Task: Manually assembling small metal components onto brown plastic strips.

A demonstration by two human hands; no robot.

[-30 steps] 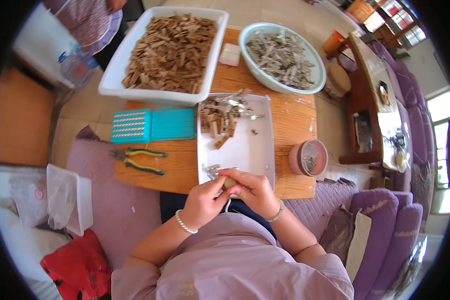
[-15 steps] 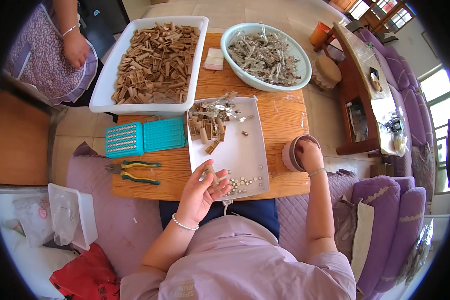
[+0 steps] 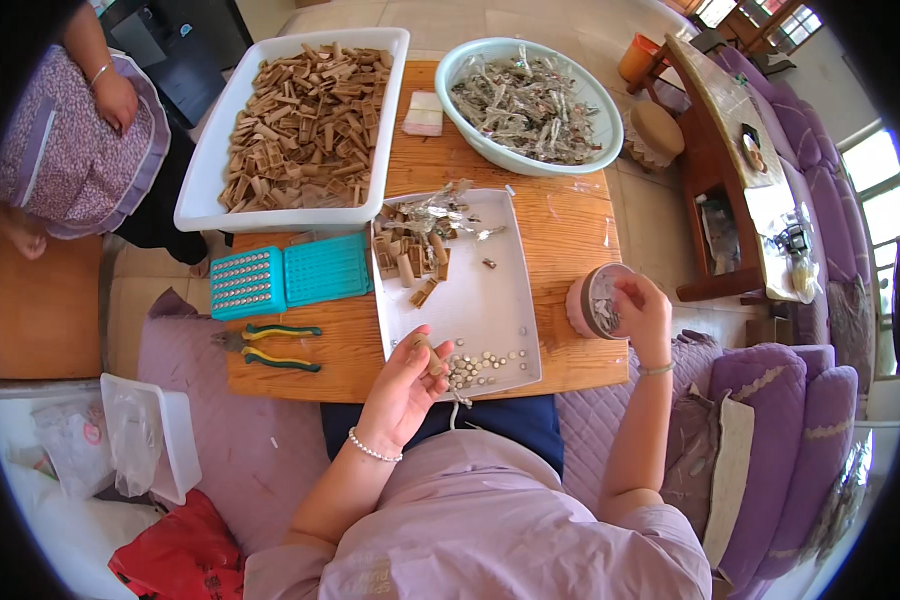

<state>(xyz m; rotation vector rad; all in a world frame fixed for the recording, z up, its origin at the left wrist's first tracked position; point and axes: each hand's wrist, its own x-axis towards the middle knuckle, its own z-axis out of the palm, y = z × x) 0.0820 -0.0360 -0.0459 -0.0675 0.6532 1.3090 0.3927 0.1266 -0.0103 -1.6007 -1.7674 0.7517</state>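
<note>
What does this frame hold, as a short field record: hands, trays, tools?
left hand: holds a small brown piece over the flat white tray
right hand: reaches into the round pink container
tray contents: brown pieces, small round silver beads
tools: green-handled pliers, teal plastic case
far side: deep white tray of brown pieces, pale green bowl

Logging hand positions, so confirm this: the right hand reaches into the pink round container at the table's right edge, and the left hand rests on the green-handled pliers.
Wrong about the left hand. In the head view it holds a small brown piece over the white tray; the pliers lie apart, untouched. The right hand is at the pink round container.
</note>
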